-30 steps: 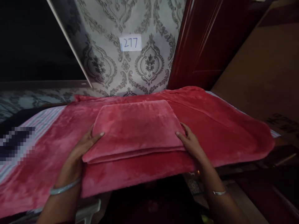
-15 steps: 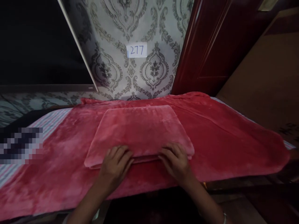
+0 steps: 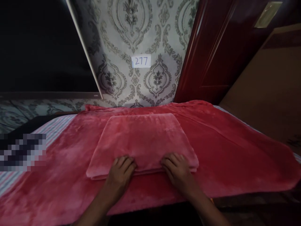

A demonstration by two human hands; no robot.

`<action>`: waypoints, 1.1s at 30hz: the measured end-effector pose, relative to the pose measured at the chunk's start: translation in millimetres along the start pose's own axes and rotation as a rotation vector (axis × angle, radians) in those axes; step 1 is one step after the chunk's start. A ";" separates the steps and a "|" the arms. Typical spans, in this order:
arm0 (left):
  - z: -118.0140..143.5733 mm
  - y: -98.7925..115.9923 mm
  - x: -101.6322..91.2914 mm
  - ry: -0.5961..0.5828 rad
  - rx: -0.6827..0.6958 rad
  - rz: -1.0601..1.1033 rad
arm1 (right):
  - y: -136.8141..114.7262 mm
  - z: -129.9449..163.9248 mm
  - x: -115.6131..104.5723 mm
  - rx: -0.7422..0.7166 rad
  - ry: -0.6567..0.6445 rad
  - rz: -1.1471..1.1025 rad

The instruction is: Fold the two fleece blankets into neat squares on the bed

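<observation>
A folded red fleece cloth (image 3: 143, 141) lies as a flat rectangle on top of a larger red blanket (image 3: 223, 141) spread over a bed. My left hand (image 3: 119, 175) rests palm down on the folded cloth's near edge, left of centre. My right hand (image 3: 177, 171) rests on the same edge, to the right. The fingers of both hands curl over the fold, pressing on it. Whether they grip the layers I cannot tell.
A striped sheet (image 3: 47, 128) shows at the bed's left. Patterned wallpaper with a paper label "277" (image 3: 141, 61) stands behind. A dark red door (image 3: 216, 56) is at the right, a dark panel (image 3: 39, 47) at the left. Dark floor lies below the bed's near edge.
My hands moved from the folded cloth's left and right sides to its near edge, where they now stay. The view has tilted slightly, shifting everything lower in the frame.
</observation>
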State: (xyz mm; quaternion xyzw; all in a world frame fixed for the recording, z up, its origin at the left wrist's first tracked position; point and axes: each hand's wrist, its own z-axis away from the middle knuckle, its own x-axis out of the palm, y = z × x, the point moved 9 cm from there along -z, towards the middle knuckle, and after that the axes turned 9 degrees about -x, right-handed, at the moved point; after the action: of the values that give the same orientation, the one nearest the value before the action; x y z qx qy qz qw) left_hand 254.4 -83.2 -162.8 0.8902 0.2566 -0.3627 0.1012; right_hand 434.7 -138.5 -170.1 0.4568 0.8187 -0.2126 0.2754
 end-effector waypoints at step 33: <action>-23.4 -93.2 -8.3 -0.340 -0.560 -0.345 | 80.1 -25.6 10.0 0.275 -0.342 0.257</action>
State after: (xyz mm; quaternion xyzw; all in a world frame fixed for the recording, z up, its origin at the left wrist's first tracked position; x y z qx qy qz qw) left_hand 213.8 1.2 -139.7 0.6986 0.4716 -0.4330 0.3194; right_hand 493.1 -77.5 -164.9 0.5477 0.6588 -0.3596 0.3698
